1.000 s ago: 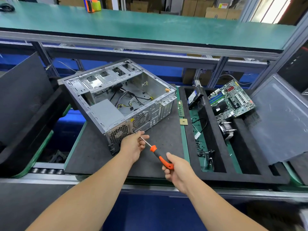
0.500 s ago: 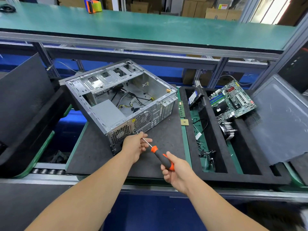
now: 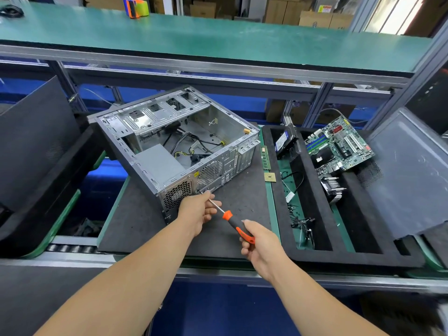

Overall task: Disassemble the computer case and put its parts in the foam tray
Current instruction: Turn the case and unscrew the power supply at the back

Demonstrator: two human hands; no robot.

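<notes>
The computer case (image 3: 174,146) lay on its side on a dark mat, with its open side facing up. It sat just to the left of the foam tray (image 3: 281,190).

The person's right hand (image 3: 260,246) was wrapped round the orange and black handle of a screwdriver (image 3: 232,220). The left hand (image 3: 198,212) pinched the thin metal shaft near the tip and kept it steady. The tip touched the back wall of the case, just beside the round fan grille (image 3: 209,170). It looked like it sat on a screw there (the screw itself was too small to see well).

A good part of the job looked done. The case had no side cover on it. The green motherboard (image 3: 339,144) already leaned in the foam tray, and a silver cooler with fins (image 3: 333,190) lay just below it. A hard drive (image 3: 284,140) stood tilted in a slot further left. Some thin black cables (image 3: 300,221) lay in the long slot near the front. A memory stick (image 3: 266,157) and a small square chip (image 3: 270,177) lay flat along the tray's left edge.

Some of the job was still left. The grey power supply box (image 3: 160,163) sat inside the case, and black and yellow wires (image 3: 189,146) ran across the case floor. The step in hand was probably loosening a screw that held the power supply. After that, the box and its wires would need to come out and go into the tray. One long slot on the right side of the tray looked free for them.
</notes>
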